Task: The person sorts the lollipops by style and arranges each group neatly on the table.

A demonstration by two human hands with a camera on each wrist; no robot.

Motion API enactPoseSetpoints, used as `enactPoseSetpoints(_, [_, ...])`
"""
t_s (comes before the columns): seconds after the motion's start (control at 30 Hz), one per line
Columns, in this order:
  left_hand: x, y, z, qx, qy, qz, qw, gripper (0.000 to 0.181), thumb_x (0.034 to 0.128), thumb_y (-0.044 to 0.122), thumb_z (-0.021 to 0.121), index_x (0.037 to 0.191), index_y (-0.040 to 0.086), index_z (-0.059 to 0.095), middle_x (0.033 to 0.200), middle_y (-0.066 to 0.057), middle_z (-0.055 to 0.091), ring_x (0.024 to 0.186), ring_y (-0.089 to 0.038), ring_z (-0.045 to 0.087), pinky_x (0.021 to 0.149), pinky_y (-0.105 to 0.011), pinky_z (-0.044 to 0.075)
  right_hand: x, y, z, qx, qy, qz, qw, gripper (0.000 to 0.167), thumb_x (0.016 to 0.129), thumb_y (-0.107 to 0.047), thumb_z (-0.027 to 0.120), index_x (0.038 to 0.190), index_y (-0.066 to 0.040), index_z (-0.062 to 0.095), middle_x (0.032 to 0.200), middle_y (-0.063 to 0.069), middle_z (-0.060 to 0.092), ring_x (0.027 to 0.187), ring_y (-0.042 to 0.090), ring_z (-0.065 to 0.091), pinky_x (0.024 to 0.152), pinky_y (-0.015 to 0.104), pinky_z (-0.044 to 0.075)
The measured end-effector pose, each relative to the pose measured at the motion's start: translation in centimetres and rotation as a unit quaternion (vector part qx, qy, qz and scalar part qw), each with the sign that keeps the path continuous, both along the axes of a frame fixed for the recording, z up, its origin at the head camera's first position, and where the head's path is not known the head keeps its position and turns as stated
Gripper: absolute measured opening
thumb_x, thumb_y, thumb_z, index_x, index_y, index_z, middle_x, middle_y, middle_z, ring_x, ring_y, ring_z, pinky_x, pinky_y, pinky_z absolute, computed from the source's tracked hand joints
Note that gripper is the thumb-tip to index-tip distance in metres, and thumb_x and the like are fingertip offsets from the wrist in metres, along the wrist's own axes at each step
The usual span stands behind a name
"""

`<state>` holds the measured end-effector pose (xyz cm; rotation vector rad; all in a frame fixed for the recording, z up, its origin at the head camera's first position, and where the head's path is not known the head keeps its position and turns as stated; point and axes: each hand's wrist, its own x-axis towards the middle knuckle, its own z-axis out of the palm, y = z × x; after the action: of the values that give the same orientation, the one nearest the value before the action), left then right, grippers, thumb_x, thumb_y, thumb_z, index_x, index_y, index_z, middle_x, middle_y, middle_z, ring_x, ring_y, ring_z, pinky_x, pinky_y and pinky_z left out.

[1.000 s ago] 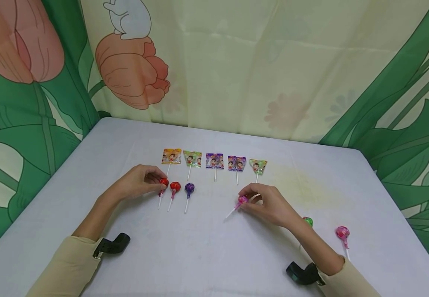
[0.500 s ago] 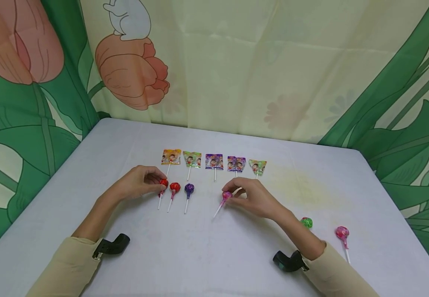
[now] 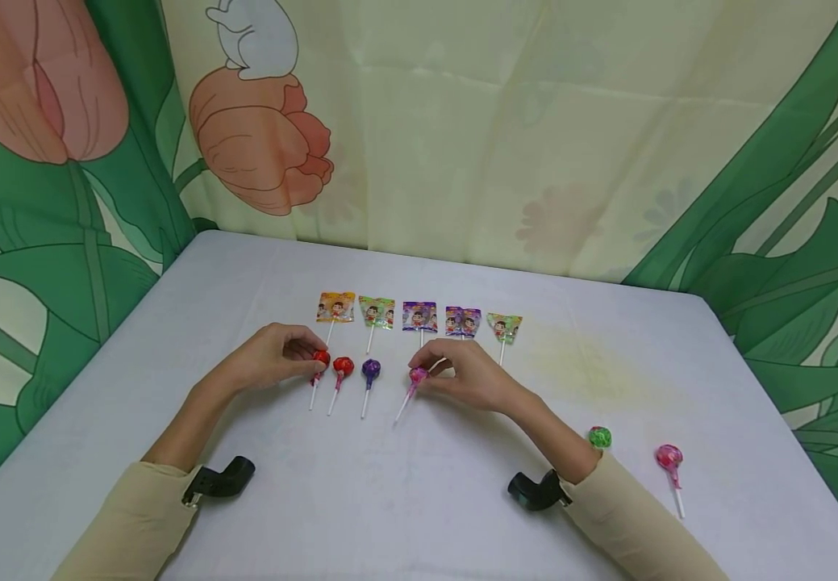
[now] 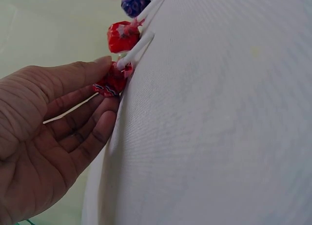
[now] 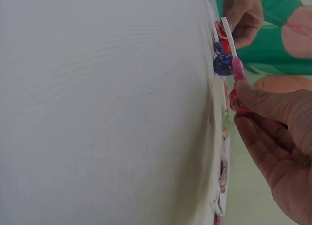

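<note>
My left hand (image 3: 273, 353) pinches the round head of a red lollipop (image 4: 113, 80) at the left end of the front row. To its right lie a second red lollipop (image 3: 343, 367) and a purple lollipop (image 3: 371, 369), sticks toward me. Between thumb and fingertips, my right hand (image 3: 471, 374) pinches a pink lollipop (image 5: 239, 98) by its head, just right of the purple one. Its stick slants down to the left in the head view. In the right wrist view it looks raised off the cloth.
Behind runs a row of flat-wrapped lollipops: orange (image 3: 335, 307), green (image 3: 377, 311), purple (image 3: 419, 315), another purple (image 3: 462, 320) and green (image 3: 505, 327). A green round lollipop (image 3: 599, 436) lies by the right forearm, and another pink lollipop (image 3: 669, 457) farther right on the white tablecloth (image 3: 302, 516).
My right hand has moved left with the pink lollipop, closer to the purple one. More of the green round lollipop shows beside the forearm. The left hand has stayed in place.
</note>
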<state>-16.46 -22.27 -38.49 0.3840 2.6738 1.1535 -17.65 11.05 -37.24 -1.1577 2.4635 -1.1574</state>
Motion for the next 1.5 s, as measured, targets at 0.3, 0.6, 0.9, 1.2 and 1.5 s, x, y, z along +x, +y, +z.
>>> enactPoseSetpoints(0.3, [0.0,0.1,0.1,0.003,-0.001,0.001,1.0000,0.026,0.0893,0.014,0.081,0.112,0.003,0.073,0.096,-0.005,0.070,0.088,-0.019,0.061,0.080,-0.029,0.054,-1.1,-1.3,-0.2,0.012,-0.003,0.021,0.9997,0.022,0.087,0.000,0.079,0.109,-0.003,0.072,0.105,0.006,0.074,0.100,0.017,0.069,0.092,0.030,0.058])
enactPoseSetpoints(0.6, [0.0,0.0,0.0,-0.004,0.000,0.001,1.0000,0.027,0.0894,0.015,0.081,0.112,0.003,0.073,0.097,-0.005,0.070,0.088,-0.019,0.062,0.080,-0.029,0.054,-2.1,-2.5,-0.4,0.032,-0.011,0.047,0.9983,0.021,0.091,-0.001,0.075,0.112,-0.002,0.071,0.108,0.006,0.074,0.103,0.016,0.069,0.095,0.030,0.057])
enactPoseSetpoints(0.9, [-0.1,0.0,-0.1,-0.003,0.003,0.002,1.0000,0.027,0.0890,0.016,0.081,0.112,0.004,0.073,0.096,-0.004,0.069,0.088,-0.019,0.061,0.079,-0.028,0.054,-2.4,-3.1,-0.5,0.037,-0.019,0.048,0.9980,0.018,0.093,0.001,0.072,0.111,-0.002,0.072,0.108,0.006,0.074,0.103,0.017,0.069,0.094,0.027,0.057])
enactPoseSetpoints(1.2, [-0.1,-0.2,-0.1,0.010,0.005,-0.011,0.9999,0.024,0.0899,0.014,0.080,0.110,0.003,0.073,0.096,-0.004,0.071,0.089,-0.018,0.063,0.080,-0.030,0.054,-2.3,-3.1,-0.6,0.034,-0.032,0.046,0.9979,0.019,0.093,0.003,0.071,0.111,-0.001,0.071,0.111,0.008,0.074,0.105,0.019,0.070,0.092,0.024,0.056])
enactPoseSetpoints(1.5, [-0.1,-0.1,-0.1,0.004,0.001,-0.006,1.0000,0.026,0.0896,0.016,0.081,0.111,0.004,0.073,0.097,-0.004,0.071,0.090,-0.019,0.062,0.081,-0.031,0.054,-2.1,-2.9,-0.7,0.027,-0.035,0.039,0.9983,0.020,0.092,0.002,0.072,0.112,-0.002,0.071,0.112,0.008,0.073,0.106,0.018,0.070,0.094,0.026,0.056])
